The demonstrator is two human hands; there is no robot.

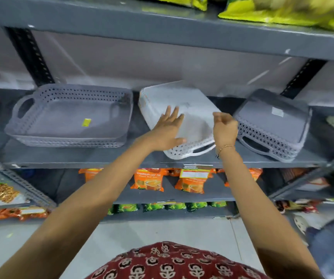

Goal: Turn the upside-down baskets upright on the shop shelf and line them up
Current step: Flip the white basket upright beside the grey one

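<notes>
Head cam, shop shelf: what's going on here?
A person is sorting three plastic baskets on the grey shelf. The grey basket on the left already sits upright. The white basket in the middle is upside down and askew; the left hand lies flat on it, and the right hand hovers at its right edge, fingers curled, not gripping. The grey basket on the right is still upside down, untouched.

Pretty bright, even light overall, with soft shadows under the shelf [162,161] boards. Motion blur smears the yellow-green bags [295,11] top right and both hands. Wide-angle lens bends the shelf lines hard at the edges, and the corners go mushy.
</notes>
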